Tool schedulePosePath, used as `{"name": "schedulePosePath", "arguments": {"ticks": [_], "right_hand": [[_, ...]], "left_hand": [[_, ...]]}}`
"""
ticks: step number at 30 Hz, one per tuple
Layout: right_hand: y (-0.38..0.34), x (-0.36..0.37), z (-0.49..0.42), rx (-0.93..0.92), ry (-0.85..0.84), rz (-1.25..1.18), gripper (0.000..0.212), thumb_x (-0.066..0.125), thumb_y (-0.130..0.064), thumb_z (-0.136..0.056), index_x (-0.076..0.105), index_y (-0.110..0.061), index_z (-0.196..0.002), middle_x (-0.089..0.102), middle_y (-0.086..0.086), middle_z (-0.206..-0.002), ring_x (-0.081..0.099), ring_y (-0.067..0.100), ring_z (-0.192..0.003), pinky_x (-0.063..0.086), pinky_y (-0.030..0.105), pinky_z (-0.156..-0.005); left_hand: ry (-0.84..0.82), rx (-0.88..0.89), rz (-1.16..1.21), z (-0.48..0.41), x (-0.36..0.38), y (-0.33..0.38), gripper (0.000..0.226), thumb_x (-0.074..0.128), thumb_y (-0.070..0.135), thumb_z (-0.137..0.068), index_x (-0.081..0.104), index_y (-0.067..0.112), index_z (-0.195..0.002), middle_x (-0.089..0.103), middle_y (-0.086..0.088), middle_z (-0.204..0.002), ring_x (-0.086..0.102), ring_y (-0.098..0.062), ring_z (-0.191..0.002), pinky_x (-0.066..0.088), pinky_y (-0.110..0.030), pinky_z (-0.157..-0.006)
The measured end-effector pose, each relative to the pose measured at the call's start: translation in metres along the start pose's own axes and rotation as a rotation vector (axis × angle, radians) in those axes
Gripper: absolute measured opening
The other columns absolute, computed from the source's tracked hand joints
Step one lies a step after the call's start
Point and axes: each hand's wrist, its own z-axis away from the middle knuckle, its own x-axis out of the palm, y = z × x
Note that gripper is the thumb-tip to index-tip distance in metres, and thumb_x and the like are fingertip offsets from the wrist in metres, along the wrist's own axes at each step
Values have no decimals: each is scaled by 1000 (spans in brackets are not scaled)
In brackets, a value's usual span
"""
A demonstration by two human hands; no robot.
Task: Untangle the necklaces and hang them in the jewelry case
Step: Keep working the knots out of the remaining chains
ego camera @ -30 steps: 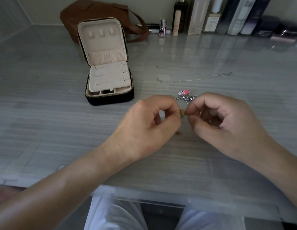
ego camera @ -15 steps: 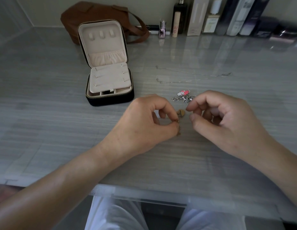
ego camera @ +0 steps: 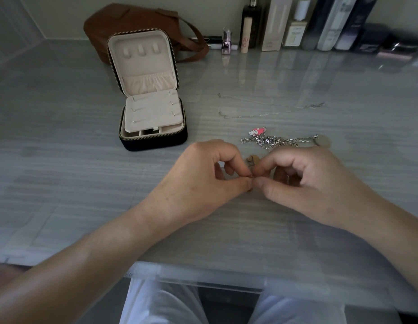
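Observation:
My left hand [ego camera: 203,178] and my right hand [ego camera: 303,183] meet at the table's middle, thumb and forefinger tips pinching a fine gold necklace whose small tan pendant [ego camera: 252,159] shows just above the fingertips. Behind the hands lies a tangled silver chain [ego camera: 273,141] with a pink charm [ego camera: 257,131] and a round disc pendant [ego camera: 323,140]. Farther back a thin silver necklace [ego camera: 268,109] lies stretched out. The jewelry case [ego camera: 151,99] stands open at the left, its lid upright with three hooks and a gathered pocket.
A brown leather bag [ego camera: 133,22] sits behind the case. Bottles and boxes of cosmetics [ego camera: 296,24] line the back wall. The grey table's front edge [ego camera: 203,272] runs above my lap.
My right hand has closed in on my left, and the fingertips now meet on the gold necklace. More of the silver chain and its disc pendant shows behind my right hand.

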Motion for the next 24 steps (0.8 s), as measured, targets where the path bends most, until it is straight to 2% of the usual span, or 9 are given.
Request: {"name": "schedulePosePath", "arguments": {"ticks": [3,6,10,11,14,17,21,24], "right_hand": [[3,-2,-1,0,-19,-7,15,67,-43,-71,71,-30,-77,64,-16,-65,56,6,-56,42,17,-52],[5,-2,-2,17,-69,-17,27,69,-57,-63,70,-34,-77,66,-10,-68,57,8,-58,45,22,-54],[7,1,-2,-7,-31,79,12,69,-43,-66,65,-32,-65,64,-12,-65,55,6,-57,40,16,-54],[7,0,-2,-7,-14,93,13,68,-41,-67,65,-29,-65,63,-12,-65,54,5,-58,39,15,-53],[7,-3,-2,13,27,124,14,71,-39,-69,65,-26,-67,64,-12,-67,55,6,-60,41,16,-54],[7,-4,-1,16,50,130,17,79,-27,-73,63,-27,-65,63,-17,-66,55,3,-59,39,14,-53],[6,-5,-1,-1,80,110,19,80,-25,-73,63,-29,-65,58,-23,-60,53,1,-55,36,9,-52],[4,-4,-1,-13,100,82,12,74,-36,-68,64,-29,-67,60,-16,-62,51,6,-54,36,12,-51]], "left_hand": [[-10,-3,10,1,-1,0,23,80,16,-71,64,28,-61,54,13,-61,41,-1,-43,29,-9,-46],[-25,-9,42,1,-1,0,22,78,15,-73,64,28,-62,54,15,-58,39,-1,-40,27,-7,-43],[-34,-61,102,1,0,2,21,75,15,-75,61,23,-62,53,19,-48,35,0,-36,25,-9,-40],[-31,-67,130,1,-1,2,21,76,16,-75,62,24,-62,56,15,-50,37,0,-39,26,-11,-41],[-32,-90,187,0,-3,2,17,75,19,-75,64,24,-63,66,-2,-63,46,-16,-50,33,-22,-47],[-41,-123,207,-1,-5,1,11,73,18,-78,68,18,-67,64,-8,-59,44,-17,-52,32,-25,-51],[-56,-140,213,0,-5,1,14,71,9,-79,67,17,-68,61,12,-53,42,-10,-46,32,-18,-46],[-53,-138,241,0,-4,0,19,76,9,-73,64,19,-63,61,7,-58,46,-15,-51,34,-23,-48]]}}
